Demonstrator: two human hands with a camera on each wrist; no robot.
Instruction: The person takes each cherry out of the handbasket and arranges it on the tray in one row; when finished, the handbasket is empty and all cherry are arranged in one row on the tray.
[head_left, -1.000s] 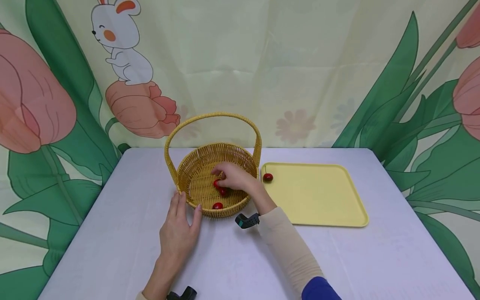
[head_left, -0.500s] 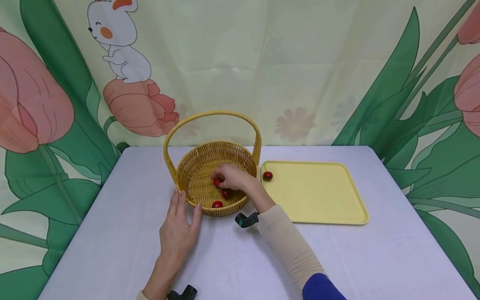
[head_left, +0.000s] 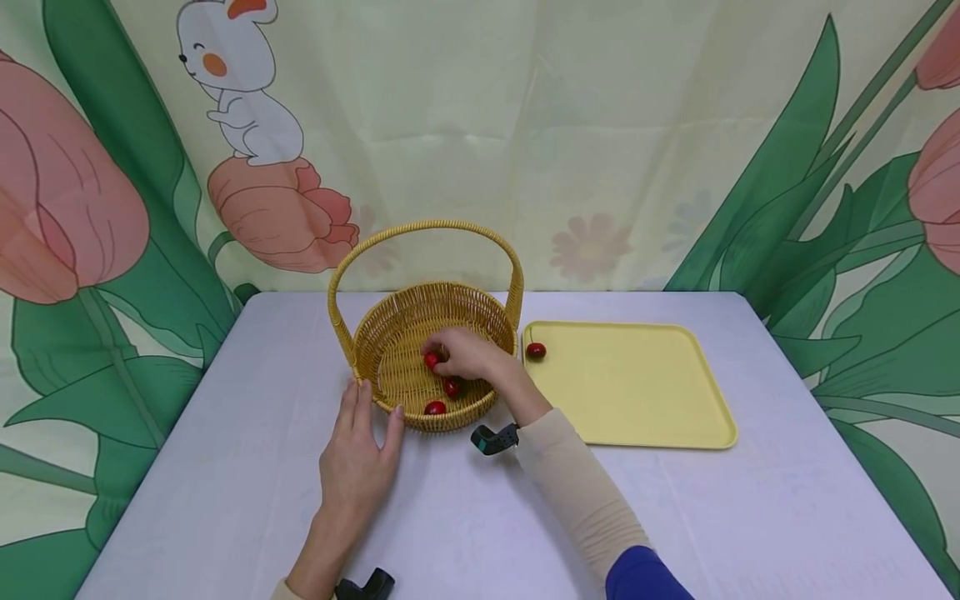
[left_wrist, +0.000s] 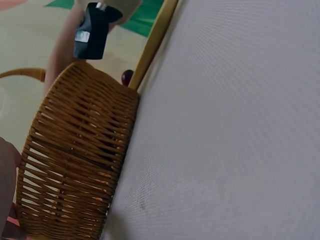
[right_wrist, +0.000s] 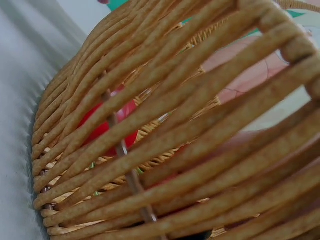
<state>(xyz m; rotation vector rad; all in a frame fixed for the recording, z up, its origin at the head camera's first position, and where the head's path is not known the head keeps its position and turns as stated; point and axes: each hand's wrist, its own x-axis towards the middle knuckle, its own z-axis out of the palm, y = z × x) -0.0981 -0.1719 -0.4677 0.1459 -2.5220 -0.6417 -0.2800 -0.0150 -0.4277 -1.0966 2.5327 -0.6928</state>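
Observation:
A yellow wicker basket with a tall arched handle stands on the table, several red cherries in it. My right hand reaches down inside and pinches one cherry between thumb and fingers. Below that hand lies a second cherry, and another cherry sits by the front rim. Against the basket's front left side rests my left hand, its fingers straight and touching the rim. The right wrist view looks through the woven wall at a red cherry; the weave hides most of the right hand there.
Right of the basket lies a flat yellow tray, with one dark red cherry and its stem at the upper left corner. A white cloth covers the table. Behind it hangs a printed curtain.
My right hand keeps its place in the basket; the cherry at its fingertips has shifted slightly up. The cherry below it has moved slightly right. My left hand stays put.

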